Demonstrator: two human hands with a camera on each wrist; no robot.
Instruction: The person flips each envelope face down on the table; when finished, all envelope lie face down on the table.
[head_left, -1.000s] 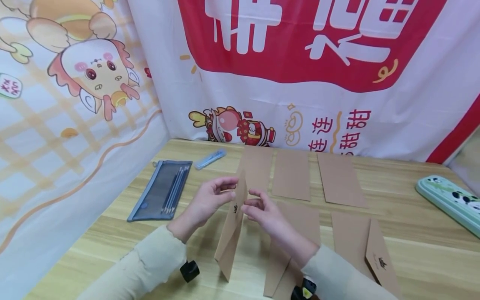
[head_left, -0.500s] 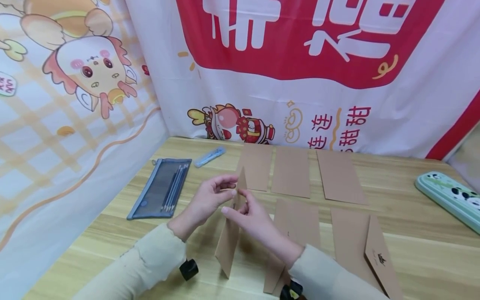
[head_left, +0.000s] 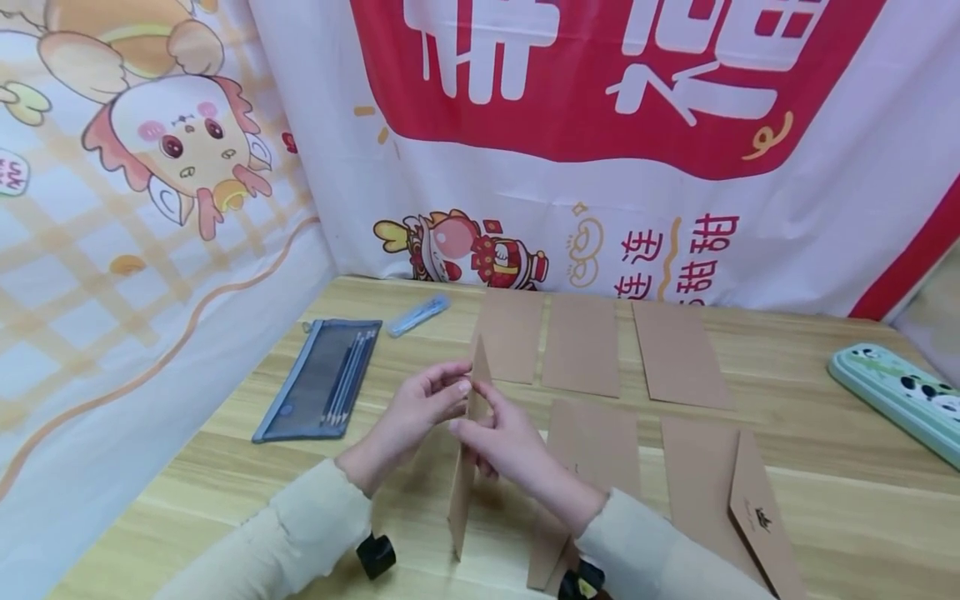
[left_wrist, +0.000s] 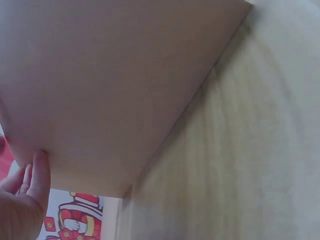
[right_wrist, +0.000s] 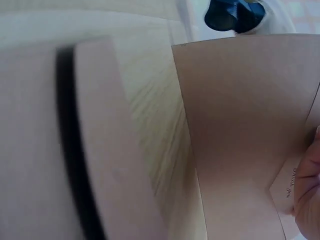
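A brown kraft-paper envelope (head_left: pixel 461 492) stands on edge above the wooden table, seen nearly edge-on in the head view. My left hand (head_left: pixel 416 408) pinches it near its far end, thumb toward me. From the other side my right hand (head_left: pixel 510 433) grips it, with the thumb over its near edge. The left wrist view shows the plain face of the envelope (left_wrist: pixel 105 95), its lower edge close to the table, and my left hand (left_wrist: pixel 27 200) at its corner. In the right wrist view, small "thank you" print shows on the pointed flap (right_wrist: pixel 285 186) beside my right hand (right_wrist: pixel 309 187).
Three flat brown envelopes (head_left: pixel 581 346) lie in a row at the back. Two more lie nearer, one partly under my right forearm, one with a raised, crown-printed flap (head_left: pixel 759 521). A mesh pouch of pencils (head_left: pixel 318 379), a slim blue packet (head_left: pixel 418 317) and a green panda case (head_left: pixel 900 396) flank them.
My right hand has moved left and closed over the envelope, covering its crown print. The envelope has turned more edge-on. My left hand keeps its pinch with little movement.
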